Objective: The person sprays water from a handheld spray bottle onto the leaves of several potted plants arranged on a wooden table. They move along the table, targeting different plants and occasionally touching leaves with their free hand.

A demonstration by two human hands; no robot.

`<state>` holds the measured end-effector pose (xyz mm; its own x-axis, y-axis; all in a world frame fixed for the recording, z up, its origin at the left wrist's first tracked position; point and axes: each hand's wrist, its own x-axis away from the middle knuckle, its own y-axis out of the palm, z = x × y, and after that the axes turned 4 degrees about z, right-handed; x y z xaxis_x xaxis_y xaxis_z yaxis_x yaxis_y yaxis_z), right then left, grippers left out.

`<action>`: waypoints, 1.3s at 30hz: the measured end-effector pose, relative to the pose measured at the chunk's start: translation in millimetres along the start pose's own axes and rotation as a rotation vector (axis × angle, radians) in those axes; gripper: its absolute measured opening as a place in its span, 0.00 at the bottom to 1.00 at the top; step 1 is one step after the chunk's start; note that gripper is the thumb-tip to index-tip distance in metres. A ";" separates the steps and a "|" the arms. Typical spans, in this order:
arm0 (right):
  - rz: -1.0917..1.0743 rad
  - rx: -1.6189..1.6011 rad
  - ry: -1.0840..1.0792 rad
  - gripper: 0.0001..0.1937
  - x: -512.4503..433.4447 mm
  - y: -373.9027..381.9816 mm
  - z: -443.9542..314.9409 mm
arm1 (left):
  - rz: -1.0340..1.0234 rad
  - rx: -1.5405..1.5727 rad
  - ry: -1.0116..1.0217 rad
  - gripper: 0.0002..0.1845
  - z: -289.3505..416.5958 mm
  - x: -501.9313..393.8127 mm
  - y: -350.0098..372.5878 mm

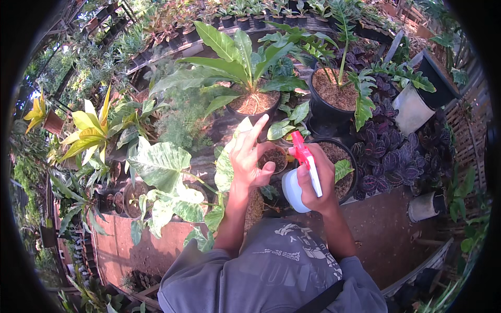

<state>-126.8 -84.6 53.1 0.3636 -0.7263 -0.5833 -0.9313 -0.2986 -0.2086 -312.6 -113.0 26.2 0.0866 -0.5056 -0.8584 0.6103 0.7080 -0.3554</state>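
My right hand [319, 178] grips a spray bottle [295, 189] with a red and white trigger head and a pale, translucent body. The red nozzle points up and away from me. To its left my left hand [250, 160] is raised with fingers apart and holds nothing. Behind the left hand stands a plant with large, white-variegated leaves [162, 162]. Between the hands is a small terracotta-coloured pot [276, 158]. Beyond them a broad-leaved plant [231, 64] grows in a black pot [258, 113]. A black pot with a small green leaf [344, 168] is right of the bottle.
A large black pot [330, 101] with a lobed-leaf plant stands beyond the right hand. Dark purple foliage plants [387, 156] crowd the right side, near a tilted pot [413, 107]. Yellow-leaved plants [88, 129] stand at left. Small potted plants [242, 21] line the far edge.
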 end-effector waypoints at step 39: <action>0.033 -0.044 -0.076 0.16 1.3 6.9 4.6 | -0.275 -0.114 -0.260 0.24 38.0 8.6 -1.4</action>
<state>-132.9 -84.7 47.3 0.3287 -0.6876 -0.6474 -0.9401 -0.3040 -0.1545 -282.8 -137.0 33.4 0.1373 -0.7817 -0.6083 0.5487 0.5713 -0.6104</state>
